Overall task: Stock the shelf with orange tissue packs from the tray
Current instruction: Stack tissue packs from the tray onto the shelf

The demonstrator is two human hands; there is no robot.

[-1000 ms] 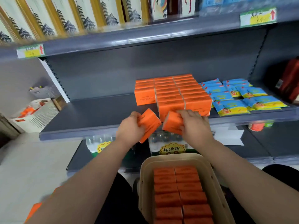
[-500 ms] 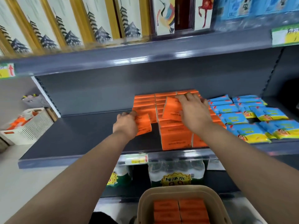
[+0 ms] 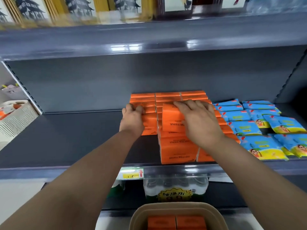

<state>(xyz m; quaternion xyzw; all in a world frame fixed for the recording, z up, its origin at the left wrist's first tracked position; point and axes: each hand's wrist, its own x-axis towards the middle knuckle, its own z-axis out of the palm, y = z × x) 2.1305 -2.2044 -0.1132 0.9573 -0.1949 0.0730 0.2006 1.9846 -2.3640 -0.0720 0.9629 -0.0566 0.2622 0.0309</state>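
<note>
Head: orange plastic-wrapped tissue pack (image 3: pixel 149 121) gripped by left hand (image 3: pixel 132 120), 1 more by right hand (image 3: pixel 201 123); best seated flush against rows (image 3: pixel 167 94).

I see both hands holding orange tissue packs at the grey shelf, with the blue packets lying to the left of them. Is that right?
Not quite. The head view shows the blue packets lying to the right of the orange tissue packs, not the left. The rest holds: the left hand and right hand both hold orange packs at the grey shelf.
</note>
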